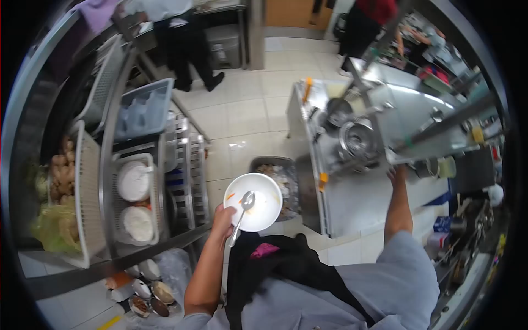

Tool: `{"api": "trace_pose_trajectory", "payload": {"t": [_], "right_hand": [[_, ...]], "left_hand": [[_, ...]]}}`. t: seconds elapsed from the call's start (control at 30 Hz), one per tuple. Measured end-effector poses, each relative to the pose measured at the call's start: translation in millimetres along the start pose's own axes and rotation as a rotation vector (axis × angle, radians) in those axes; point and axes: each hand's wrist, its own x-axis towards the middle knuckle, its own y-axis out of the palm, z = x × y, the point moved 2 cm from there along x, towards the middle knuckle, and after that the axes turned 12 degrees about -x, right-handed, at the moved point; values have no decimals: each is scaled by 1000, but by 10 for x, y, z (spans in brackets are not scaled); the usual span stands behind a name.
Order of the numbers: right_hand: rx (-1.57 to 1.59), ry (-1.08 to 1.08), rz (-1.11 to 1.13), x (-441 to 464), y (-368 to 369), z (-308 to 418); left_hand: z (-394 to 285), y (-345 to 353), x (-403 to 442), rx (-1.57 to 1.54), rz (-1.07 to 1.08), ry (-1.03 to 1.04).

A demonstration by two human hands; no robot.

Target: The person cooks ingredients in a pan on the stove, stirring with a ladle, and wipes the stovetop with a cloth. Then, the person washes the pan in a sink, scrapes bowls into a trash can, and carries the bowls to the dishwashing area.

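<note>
My left hand (pixel 222 221) is closed on the rim of a white bowl (pixel 265 190), held in front of my apron. A metal spoon (pixel 247 203) rests in the bowl with its handle over the near rim, and small orange food scraps cling to the inside. Below and beyond the bowl stands a grey bin (pixel 291 165) with food waste in it. My right hand (pixel 398 172) reaches over the steel counter (pixel 352 206) at the edge of the raised shelf. Its visible fingers look spread, with nothing seen in them; the fingertips are partly hidden.
Metal bowls (pixel 356 137) and a pot (pixel 339 112) stand on the counter. At left, a rack holds a basket of ginger (pixel 88 203), a blue-grey tray (pixel 144 110) and white tubs (pixel 133 180). Jars (pixel 159 291) stand low at left. Other people (pixel 184 49) stand farther back.
</note>
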Motion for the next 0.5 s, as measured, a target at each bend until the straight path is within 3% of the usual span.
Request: {"api": "trace_pose_trajectory", "payload": {"t": [0.03,0.1,0.13,0.17,0.23,0.27,0.37,0.5], "right_hand": [[-67,-16,-96,-112,-139,-311],[-1615,-464,-453,-914,49,-613],[-1406,-421,-462,-1812,562,-584],[-1476,-686,-496,-2012,493,-1115],[-1642,-309,-143,-2907,1021,-1300],[-1590,-297,-152,-3160,1133,-1520],[-1551,-273,-159,-3457,1302,-1767],[-1493,-149,-74,-3510,1337,-1595]], "left_hand": [[-198,-70,159,20,0,3],[-548,-173,515,-7,-24,17],[-771,-108,668,7,-21,22],[-954,-47,832,15,-26,37],[-1288,22,1259,-24,40,90],[-1512,197,1386,-1,30,83],[-2018,561,1971,-41,108,113],[-2635,1067,2775,37,4,116]]}}
